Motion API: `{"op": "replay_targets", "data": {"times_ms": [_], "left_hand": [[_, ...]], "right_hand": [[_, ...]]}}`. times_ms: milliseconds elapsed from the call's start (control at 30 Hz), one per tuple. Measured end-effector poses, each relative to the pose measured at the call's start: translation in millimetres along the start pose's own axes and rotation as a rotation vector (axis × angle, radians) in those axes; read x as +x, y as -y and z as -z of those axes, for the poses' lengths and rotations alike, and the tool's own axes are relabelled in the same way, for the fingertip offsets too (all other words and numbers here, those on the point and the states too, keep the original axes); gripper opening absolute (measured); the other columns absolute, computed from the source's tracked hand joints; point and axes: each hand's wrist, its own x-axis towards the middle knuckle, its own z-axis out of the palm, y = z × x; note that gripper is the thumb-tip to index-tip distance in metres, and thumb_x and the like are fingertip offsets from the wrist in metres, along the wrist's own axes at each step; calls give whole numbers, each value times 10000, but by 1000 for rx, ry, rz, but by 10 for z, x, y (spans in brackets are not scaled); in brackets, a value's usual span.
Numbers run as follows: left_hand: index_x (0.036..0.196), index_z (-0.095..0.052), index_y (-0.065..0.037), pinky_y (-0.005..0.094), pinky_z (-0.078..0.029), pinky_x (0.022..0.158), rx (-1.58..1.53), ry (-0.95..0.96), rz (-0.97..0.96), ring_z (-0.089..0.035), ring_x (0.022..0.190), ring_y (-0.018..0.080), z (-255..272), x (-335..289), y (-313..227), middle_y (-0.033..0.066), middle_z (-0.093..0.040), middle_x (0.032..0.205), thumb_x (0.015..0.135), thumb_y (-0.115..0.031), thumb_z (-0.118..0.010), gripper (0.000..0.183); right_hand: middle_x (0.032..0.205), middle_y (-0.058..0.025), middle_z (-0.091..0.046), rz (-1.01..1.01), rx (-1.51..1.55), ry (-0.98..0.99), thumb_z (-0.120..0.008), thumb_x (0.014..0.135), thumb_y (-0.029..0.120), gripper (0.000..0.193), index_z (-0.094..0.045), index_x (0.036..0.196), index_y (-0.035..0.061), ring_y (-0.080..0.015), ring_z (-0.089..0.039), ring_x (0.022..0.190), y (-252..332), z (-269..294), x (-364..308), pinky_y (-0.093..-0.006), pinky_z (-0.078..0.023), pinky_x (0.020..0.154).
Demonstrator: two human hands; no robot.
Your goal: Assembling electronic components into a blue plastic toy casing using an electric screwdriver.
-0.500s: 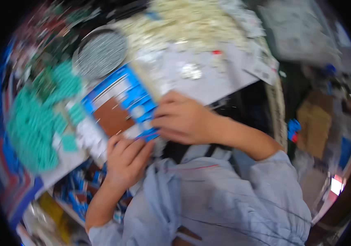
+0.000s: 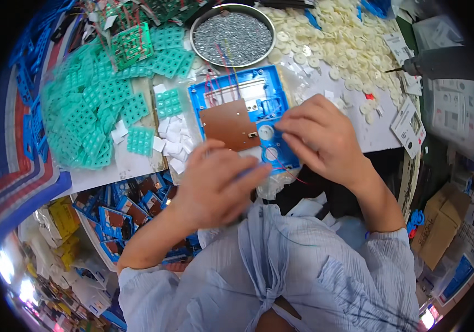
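Note:
A blue plastic casing (image 2: pixel 281 99) lies tilted on the table in front of me. Inside it are a brown circuit board (image 2: pixel 227 123), thin wires and a white round disc (image 2: pixel 266 132). At the casing's right edge, beside the disc, my right hand (image 2: pixel 325 138) has thumb and fingertips drawn together; anything between them is hidden. My left hand (image 2: pixel 217 185) is over the near left corner, its fingers smeared by motion. A red wire (image 2: pixel 295 175) trails from the casing's near edge below the right hand.
Behind the casing stands a round metal bowl (image 2: pixel 232 40) of small metal parts. Teal rubber keypads (image 2: pixel 90 105) lie left, cream discs (image 2: pixel 353 47) far right. A power screwdriver (image 2: pixel 441 63) hangs at right. Below the table's left edge, a box holds several blue casings (image 2: pixel 116 218).
The view has shifted and sharpened, with the casing now further right in it. My left hand has come off the casing's near edge; the right hand stays by its right side.

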Motion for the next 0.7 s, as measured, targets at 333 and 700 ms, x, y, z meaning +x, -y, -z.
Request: {"op": "replay_targets", "data": {"times_ms": [333, 700], "left_hand": [[990, -680, -32, 420, -523, 755, 88, -162, 190, -657, 867, 314, 29, 195, 513, 111, -679, 947, 791, -8, -694, 201], [1098, -625, -5, 398, -538, 719, -80, -297, 546, -674, 832, 296, 73, 337, 554, 173, -619, 1074, 846, -16, -673, 256]], "right_hand": [[699, -118, -670, -106, -253, -45, -746, 791, 262, 231, -680, 705, 58, -316, -660, 722, -124, -572, 837, -462, -467, 696], [997, -44, -656, 15, -42, 31, -792, 723, 109, 151, -711, 848, 87, -317, -566, 1114, 105, -481, 379, -542, -390, 1035]]}}
